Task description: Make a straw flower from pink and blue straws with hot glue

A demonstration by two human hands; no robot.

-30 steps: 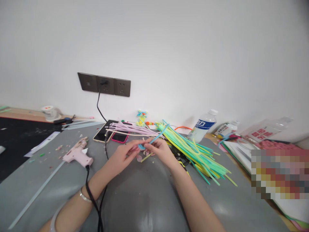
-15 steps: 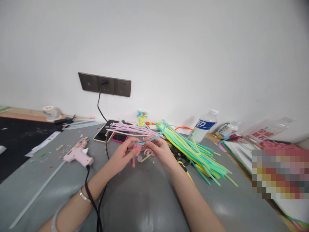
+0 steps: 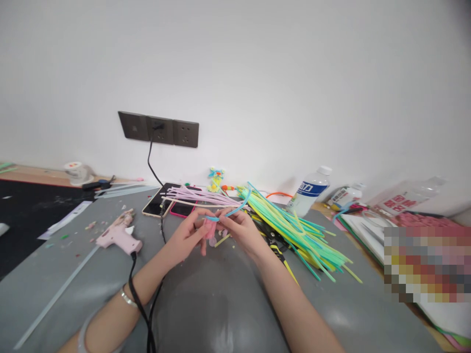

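My left hand (image 3: 191, 234) pinches a small pink piece (image 3: 209, 228) and the left end of a blue stem (image 3: 241, 205) that lies across its top. The fingers of my right hand (image 3: 237, 228) are closed on the same blue stem, just right of the pink piece. From there the stem curves up to the right, with its tip free. Behind my hands lies a bundle of lilac stems (image 3: 206, 196). A heap of green and yellow stems (image 3: 305, 235) spreads to the right of my right hand.
A pink glue gun (image 3: 119, 236) lies at the left, its black cord running under my left forearm. Two phones (image 3: 156, 202) rest behind the hands. Yellow-black pliers (image 3: 277, 250) sit beside my right wrist. A bottle (image 3: 309, 192) stands near the wall.
My right fingers have shifted slightly left along the blue stem, closer to my left hand. More of the pink piece shows below the stem.
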